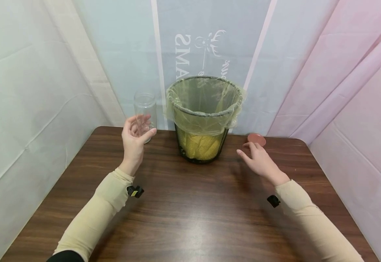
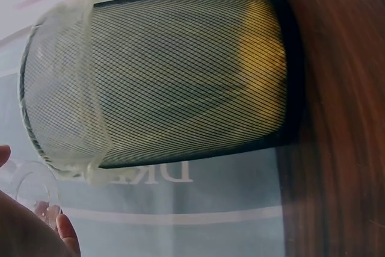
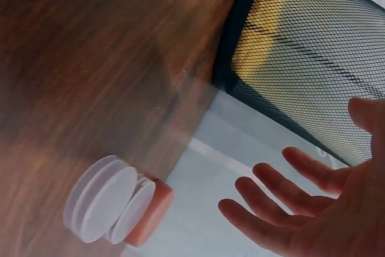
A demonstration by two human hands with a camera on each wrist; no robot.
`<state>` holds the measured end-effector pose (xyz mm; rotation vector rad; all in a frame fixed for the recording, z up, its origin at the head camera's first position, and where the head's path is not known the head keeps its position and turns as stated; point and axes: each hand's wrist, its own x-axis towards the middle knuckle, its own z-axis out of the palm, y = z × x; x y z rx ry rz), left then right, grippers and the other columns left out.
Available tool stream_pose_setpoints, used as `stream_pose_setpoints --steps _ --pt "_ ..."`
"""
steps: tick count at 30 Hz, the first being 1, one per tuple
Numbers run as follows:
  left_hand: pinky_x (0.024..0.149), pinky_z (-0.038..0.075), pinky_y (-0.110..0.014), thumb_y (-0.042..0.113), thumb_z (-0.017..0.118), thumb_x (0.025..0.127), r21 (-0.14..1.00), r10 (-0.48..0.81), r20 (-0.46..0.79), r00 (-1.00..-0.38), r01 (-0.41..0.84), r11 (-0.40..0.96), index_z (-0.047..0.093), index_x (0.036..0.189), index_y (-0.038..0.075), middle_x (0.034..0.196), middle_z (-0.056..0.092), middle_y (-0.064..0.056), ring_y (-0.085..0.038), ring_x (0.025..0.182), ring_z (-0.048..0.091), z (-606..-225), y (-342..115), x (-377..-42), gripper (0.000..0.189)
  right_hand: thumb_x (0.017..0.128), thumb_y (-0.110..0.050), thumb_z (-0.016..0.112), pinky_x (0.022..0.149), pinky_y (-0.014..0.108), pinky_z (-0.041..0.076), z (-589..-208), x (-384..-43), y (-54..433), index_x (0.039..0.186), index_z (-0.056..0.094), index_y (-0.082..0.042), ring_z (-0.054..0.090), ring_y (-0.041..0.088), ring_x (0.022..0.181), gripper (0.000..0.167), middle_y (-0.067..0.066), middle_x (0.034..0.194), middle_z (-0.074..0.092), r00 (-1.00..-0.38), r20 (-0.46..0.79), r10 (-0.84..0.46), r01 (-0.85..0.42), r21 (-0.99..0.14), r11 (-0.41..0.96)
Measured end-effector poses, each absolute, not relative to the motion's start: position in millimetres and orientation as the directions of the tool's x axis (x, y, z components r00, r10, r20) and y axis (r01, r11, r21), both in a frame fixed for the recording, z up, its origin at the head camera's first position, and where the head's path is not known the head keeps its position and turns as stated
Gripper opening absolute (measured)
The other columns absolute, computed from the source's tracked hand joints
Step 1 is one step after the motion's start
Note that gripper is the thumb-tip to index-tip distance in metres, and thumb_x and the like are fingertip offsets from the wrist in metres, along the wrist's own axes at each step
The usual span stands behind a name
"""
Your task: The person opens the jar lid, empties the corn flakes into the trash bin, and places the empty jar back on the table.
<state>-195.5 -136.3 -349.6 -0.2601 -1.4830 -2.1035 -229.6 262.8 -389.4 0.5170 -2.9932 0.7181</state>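
In the head view my left hand [image 1: 134,140] is curled about a clear glass jar [image 1: 145,103] standing upright near the table's back left edge. The fingers show through the glass, and the thumb lies across its front. Only part of the jar [image 2: 37,185] and hand [image 2: 30,227] enters the left wrist view. On the right, my right hand [image 1: 259,160] is spread loosely with nothing in it. Just beyond it is a round object with a pinkish-red top [image 1: 257,139]. The right wrist view shows white disc-like layers [image 3: 102,200] beneath that red part [image 3: 150,212], apart from the fingers [image 3: 258,224].
Between the hands, a black mesh waste bin [image 1: 201,145] stands at the back of the dark wooden table [image 1: 177,207]. A thin yellowish bag [image 1: 207,122] lines it and folds over its rim. Fabric sheets [image 1: 210,43] hang behind the table and at both sides.
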Motion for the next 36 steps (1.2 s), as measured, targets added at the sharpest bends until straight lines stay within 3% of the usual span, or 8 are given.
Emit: stream_pose_setpoints --steps 4,9,15,20,25,28,31,36 --pt "0.089 0.048 -0.031 -0.014 0.072 0.071 0.841 -0.317 0.435 -0.843 0.506 -0.192 0.049 0.116 0.006 0.12 0.063 -0.019 -0.021 0.106 0.061 -356 -140 -196 0.054 0.097 -0.051 0.039 0.099 0.06 0.033 -394 -228 264 0.133 0.042 0.005 0.041 0.046 0.122 0.067 0.028 0.131 0.045 -0.935 0.081 -0.345 -0.347 -0.413 0.842" --pt "0.095 0.046 -0.032 -0.01 0.073 0.073 0.884 -0.306 0.392 -0.868 0.447 -0.137 0.048 0.119 0.01 0.121 0.063 -0.015 -0.031 0.114 0.056 -365 -144 -194 0.057 0.097 -0.052 0.04 0.099 0.059 0.035 -400 -226 265 0.135 0.039 0.005 0.039 0.044 0.125 0.069 0.028 0.134 0.042 -0.925 0.052 -0.377 -0.365 -0.399 0.841" --pt "0.1 0.044 -0.034 -0.008 0.071 0.076 0.922 -0.3 0.351 -0.887 0.383 -0.056 0.047 0.128 0.01 0.123 0.061 -0.012 -0.02 0.112 0.058 -373 -149 -192 0.061 0.096 -0.052 0.044 0.098 0.058 0.038 -407 -222 267 0.137 0.038 0.004 0.04 0.042 0.125 0.07 0.028 0.134 0.042 -0.912 0.051 -0.408 -0.394 -0.387 0.834" --pt "0.095 0.045 -0.033 -0.01 0.07 0.076 0.939 -0.319 0.323 -0.891 0.344 -0.011 0.047 0.12 0.002 0.123 0.061 -0.017 -0.02 0.114 0.055 -381 -153 -190 0.052 0.094 -0.052 0.048 0.098 0.056 0.038 -410 -215 269 0.137 0.039 0.002 0.041 0.039 0.124 0.069 0.023 0.133 0.044 -0.894 0.068 -0.442 -0.434 -0.372 0.821" --pt "0.094 0.043 -0.032 -0.009 0.071 0.075 0.944 -0.326 0.319 -0.89 0.327 0.03 0.042 0.121 -0.001 0.125 0.059 -0.02 -0.017 0.113 0.054 -387 -157 -186 0.055 0.092 -0.051 0.053 0.101 0.057 0.035 -414 -208 272 0.138 0.041 -0.003 0.038 0.039 0.129 0.068 0.021 0.139 0.041 -0.873 0.12 -0.474 -0.483 -0.358 0.799" --pt "0.098 0.039 -0.032 -0.009 0.071 0.074 0.947 -0.33 0.318 -0.889 0.316 0.06 0.042 0.123 -0.001 0.125 0.056 -0.018 -0.014 0.11 0.054 -389 -158 -184 0.057 0.091 -0.05 0.055 0.101 0.058 0.035 -416 -205 273 0.139 0.042 -0.007 0.036 0.039 0.131 0.066 0.02 0.142 0.04 -0.855 0.151 -0.495 -0.516 -0.332 0.79" --pt "0.101 0.038 -0.032 -0.009 0.071 0.073 0.954 -0.338 0.298 -0.893 0.286 0.087 0.043 0.121 0.0 0.12 0.053 -0.008 -0.011 0.108 0.051 -391 -159 -181 0.057 0.09 -0.05 0.056 0.1 0.059 0.035 -417 -202 275 0.14 0.042 -0.008 0.035 0.038 0.133 0.067 0.019 0.144 0.038 -0.84 0.169 -0.516 -0.542 -0.302 0.784" --pt "0.1 0.039 -0.031 -0.009 0.073 0.072 0.965 -0.365 0.258 -0.895 0.218 0.146 0.045 0.118 0.003 0.113 0.053 0.0 -0.012 0.107 0.052 -394 -162 -177 0.055 0.088 -0.049 0.06 0.103 0.057 0.033 -418 -197 278 0.14 0.042 -0.005 0.036 0.039 0.133 0.07 0.02 0.144 0.038 -0.806 0.201 -0.557 -0.593 -0.277 0.756"
